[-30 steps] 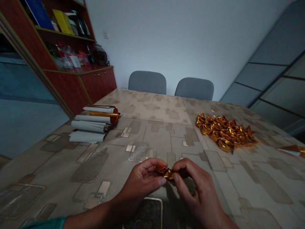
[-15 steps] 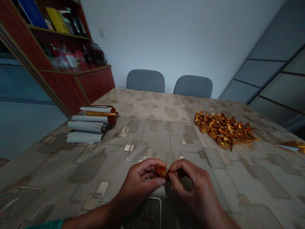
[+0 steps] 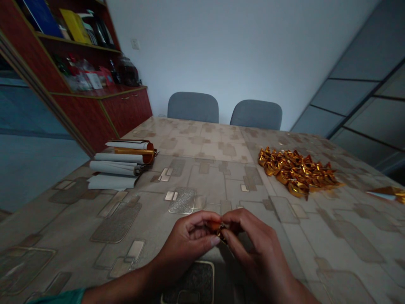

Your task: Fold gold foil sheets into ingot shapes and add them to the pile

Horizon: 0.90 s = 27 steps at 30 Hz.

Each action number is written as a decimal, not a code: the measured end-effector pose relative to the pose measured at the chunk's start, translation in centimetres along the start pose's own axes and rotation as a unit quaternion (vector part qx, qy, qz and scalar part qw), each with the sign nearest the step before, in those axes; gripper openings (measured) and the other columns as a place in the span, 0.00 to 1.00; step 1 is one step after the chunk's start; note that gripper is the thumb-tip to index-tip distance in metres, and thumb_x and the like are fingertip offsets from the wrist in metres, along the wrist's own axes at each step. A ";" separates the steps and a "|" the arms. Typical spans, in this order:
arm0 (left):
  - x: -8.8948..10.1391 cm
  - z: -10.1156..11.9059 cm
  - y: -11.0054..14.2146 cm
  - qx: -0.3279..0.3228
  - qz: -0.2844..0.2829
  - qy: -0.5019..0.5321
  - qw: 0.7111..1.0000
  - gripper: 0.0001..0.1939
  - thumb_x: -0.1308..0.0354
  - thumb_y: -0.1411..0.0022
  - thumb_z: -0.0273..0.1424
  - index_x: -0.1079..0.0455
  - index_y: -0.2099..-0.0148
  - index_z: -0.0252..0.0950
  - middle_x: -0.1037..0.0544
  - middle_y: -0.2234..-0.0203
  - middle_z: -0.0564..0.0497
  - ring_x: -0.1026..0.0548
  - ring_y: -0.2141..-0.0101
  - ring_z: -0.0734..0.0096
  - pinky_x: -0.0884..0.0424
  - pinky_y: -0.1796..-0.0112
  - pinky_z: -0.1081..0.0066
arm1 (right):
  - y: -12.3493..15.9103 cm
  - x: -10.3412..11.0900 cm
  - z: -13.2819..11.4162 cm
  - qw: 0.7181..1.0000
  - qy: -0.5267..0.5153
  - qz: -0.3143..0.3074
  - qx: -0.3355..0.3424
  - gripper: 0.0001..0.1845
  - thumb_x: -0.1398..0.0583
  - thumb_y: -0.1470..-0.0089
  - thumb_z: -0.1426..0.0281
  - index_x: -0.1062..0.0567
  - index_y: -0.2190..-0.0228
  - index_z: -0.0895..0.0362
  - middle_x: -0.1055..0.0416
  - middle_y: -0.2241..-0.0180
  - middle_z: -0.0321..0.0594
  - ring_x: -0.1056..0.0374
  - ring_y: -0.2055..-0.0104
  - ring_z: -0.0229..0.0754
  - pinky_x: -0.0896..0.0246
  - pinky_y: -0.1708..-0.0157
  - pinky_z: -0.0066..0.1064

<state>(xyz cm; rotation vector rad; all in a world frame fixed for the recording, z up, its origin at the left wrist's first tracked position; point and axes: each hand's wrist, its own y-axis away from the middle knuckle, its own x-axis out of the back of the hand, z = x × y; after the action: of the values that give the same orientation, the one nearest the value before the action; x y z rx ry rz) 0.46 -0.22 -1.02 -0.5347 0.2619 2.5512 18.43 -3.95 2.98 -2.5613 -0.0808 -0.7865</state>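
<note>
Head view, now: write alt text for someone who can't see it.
Left hand and right hand hold a small gold piece over a patterned table. Folded gold shapes lie to the right, curled papers to the left, two grey chairs beyond.

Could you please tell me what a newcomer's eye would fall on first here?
Probably the cluster of shiny gold pieces on the right of the table. Next comes the small gold piece held between the left hand and right hand, low in the centre, then the pale curled sheets at left.
</note>
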 end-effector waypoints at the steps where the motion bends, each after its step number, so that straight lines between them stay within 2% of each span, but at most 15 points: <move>1: 0.1 -0.1 -0.1 0.003 -0.012 0.002 1.000 0.15 0.28 0.47 0.31 0.22 0.56 0.38 0.19 0.63 0.50 0.22 0.60 0.69 0.29 0.57 0.72 | 0.0 0.1 0.0 1.000 -0.005 -0.011 0.009 0.08 0.40 0.41 0.78 0.25 0.61 0.54 0.25 0.65 0.37 0.27 0.64 0.39 0.34 0.64 0.28; 3: 0.3 -0.2 -0.4 0.014 -0.031 0.010 0.999 0.17 0.28 0.46 0.31 0.23 0.54 0.38 0.18 0.62 0.50 0.22 0.60 0.70 0.30 0.57 0.72 | 0.0 0.3 0.1 0.999 -0.011 -0.028 0.022 0.10 0.39 0.40 0.79 0.24 0.59 0.53 0.24 0.64 0.37 0.28 0.62 0.39 0.34 0.62 0.28; 6: 0.6 -0.2 -0.6 0.034 -0.051 0.032 0.998 0.19 0.27 0.47 0.32 0.25 0.53 0.38 0.19 0.65 0.51 0.22 0.64 0.72 0.31 0.60 0.73 | -0.1 0.4 0.0 0.999 -0.011 -0.014 0.028 0.09 0.39 0.40 0.79 0.24 0.61 0.53 0.26 0.66 0.36 0.29 0.64 0.38 0.35 0.64 0.28; 9: 0.7 -0.3 -0.8 0.042 -0.042 0.043 0.997 0.20 0.25 0.49 0.33 0.27 0.55 0.37 0.21 0.70 0.54 0.24 0.70 0.75 0.33 0.65 0.74 | -0.3 0.4 0.0 0.999 -0.010 0.003 0.040 0.07 0.39 0.40 0.79 0.25 0.67 0.55 0.28 0.68 0.36 0.30 0.66 0.38 0.36 0.66 0.28; 12: 0.7 -0.4 -0.8 0.047 -0.023 0.039 0.998 0.26 0.24 0.51 0.33 0.28 0.51 0.37 0.21 0.70 0.54 0.24 0.69 0.74 0.33 0.65 0.74 | -0.3 0.4 0.0 0.999 -0.021 -0.015 0.043 0.08 0.40 0.39 0.79 0.25 0.66 0.54 0.27 0.67 0.37 0.30 0.64 0.38 0.36 0.65 0.28; 15: 0.7 -0.2 -0.7 0.050 -0.024 0.030 0.998 0.29 0.25 0.50 0.33 0.30 0.47 0.38 0.22 0.70 0.54 0.24 0.68 0.74 0.33 0.63 0.73 | -0.2 0.6 0.0 0.999 -0.040 -0.026 0.017 0.06 0.40 0.38 0.76 0.25 0.66 0.54 0.28 0.67 0.36 0.30 0.65 0.38 0.38 0.65 0.29; 17: 0.6 0.1 -0.6 0.057 -0.037 0.028 0.997 0.29 0.27 0.47 0.33 0.31 0.45 0.38 0.22 0.68 0.53 0.24 0.67 0.73 0.33 0.65 0.74 | -0.2 0.8 -0.1 0.995 -0.082 -0.026 -0.042 0.08 0.43 0.35 0.70 0.26 0.68 0.54 0.30 0.70 0.35 0.33 0.68 0.38 0.39 0.67 0.30; 19: 0.6 0.4 -0.6 0.058 -0.055 0.037 0.996 0.28 0.29 0.44 0.34 0.32 0.43 0.39 0.22 0.65 0.51 0.25 0.67 0.72 0.33 0.67 0.74 | -0.2 0.8 -0.1 0.975 -0.170 -0.049 -0.133 0.13 0.46 0.33 0.62 0.28 0.68 0.54 0.32 0.72 0.35 0.35 0.69 0.39 0.40 0.69 0.30; 22: 0.6 0.7 -0.5 0.050 -0.087 0.045 0.994 0.27 0.31 0.43 0.35 0.32 0.42 0.38 0.23 0.65 0.50 0.25 0.67 0.71 0.33 0.69 0.74 | -0.3 0.5 0.2 0.911 -0.308 -0.124 -0.245 0.17 0.45 0.36 0.54 0.30 0.64 0.55 0.31 0.69 0.38 0.34 0.67 0.41 0.38 0.71 0.30; 24: 0.6 0.7 -0.5 0.047 -0.096 0.040 0.993 0.27 0.32 0.43 0.35 0.33 0.43 0.38 0.22 0.64 0.50 0.24 0.67 0.71 0.32 0.69 0.74 | -0.3 0.0 0.4 0.883 -0.348 -0.151 -0.276 0.19 0.41 0.40 0.52 0.31 0.63 0.55 0.31 0.69 0.38 0.34 0.67 0.41 0.38 0.71 0.30; 27: 0.5 0.5 -0.5 0.054 -0.087 0.025 0.994 0.26 0.32 0.43 0.35 0.32 0.44 0.38 0.21 0.60 0.47 0.23 0.65 0.68 0.32 0.68 0.73 | -0.3 -0.5 0.3 0.877 -0.360 -0.138 -0.287 0.19 0.37 0.45 0.53 0.32 0.66 0.55 0.34 0.72 0.34 0.37 0.71 0.38 0.42 0.72 0.29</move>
<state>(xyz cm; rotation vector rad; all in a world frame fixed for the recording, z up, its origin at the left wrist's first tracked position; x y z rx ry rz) 0.17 0.54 -0.80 -0.5562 0.3542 2.3423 18.09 -3.50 2.58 -3.3304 -0.5249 0.1528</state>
